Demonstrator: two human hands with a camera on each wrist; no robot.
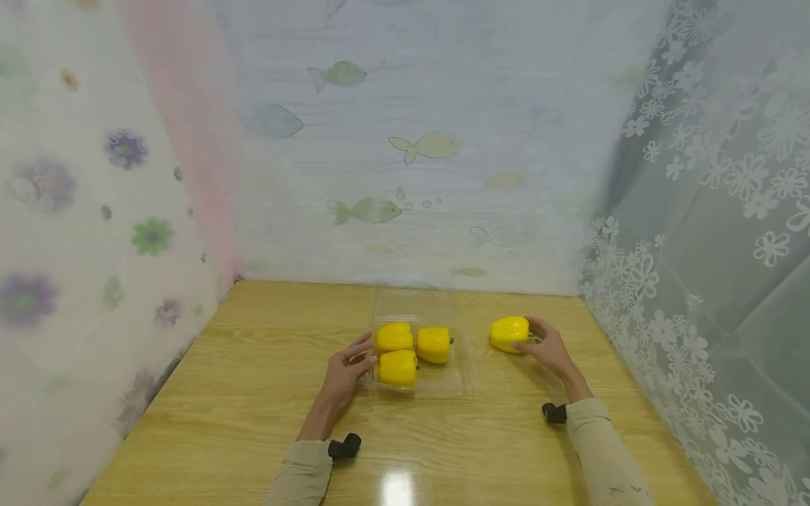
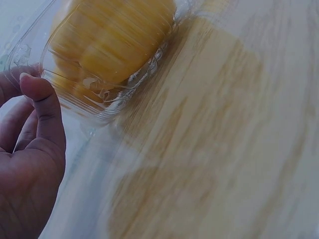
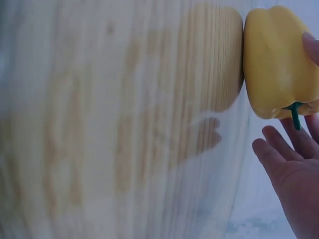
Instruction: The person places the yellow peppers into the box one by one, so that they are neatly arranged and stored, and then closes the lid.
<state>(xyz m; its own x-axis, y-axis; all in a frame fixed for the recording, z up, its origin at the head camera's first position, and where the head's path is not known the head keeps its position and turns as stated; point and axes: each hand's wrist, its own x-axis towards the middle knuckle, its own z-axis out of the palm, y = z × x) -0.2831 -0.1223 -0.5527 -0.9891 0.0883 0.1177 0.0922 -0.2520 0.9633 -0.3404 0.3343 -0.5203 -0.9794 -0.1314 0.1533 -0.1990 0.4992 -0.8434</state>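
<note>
A clear plastic clamshell box (image 1: 414,306) lies on the table with its lid folded back. Three yellow bell peppers (image 1: 398,368) sit inside, mostly toward its left side. At the box's left edge my left hand (image 1: 342,376) pinches the rim between thumb and fingers; the left wrist view has the thumb (image 2: 42,94) right at the plastic edge. Right of the box, a fourth yellow bell pepper (image 1: 509,334) with a green stem (image 3: 295,117) is on the table. My right hand (image 1: 549,349) holds it from its stem end, thumb on one side and fingers on the other.
The wooden table (image 1: 253,422) runs back to a curtain (image 1: 418,211) printed with fish. Flowered sheets hang along the left (image 1: 95,211) and right (image 1: 728,246) sides. A black camera mount (image 1: 344,447) is on the left wrist, another (image 1: 554,413) on the right.
</note>
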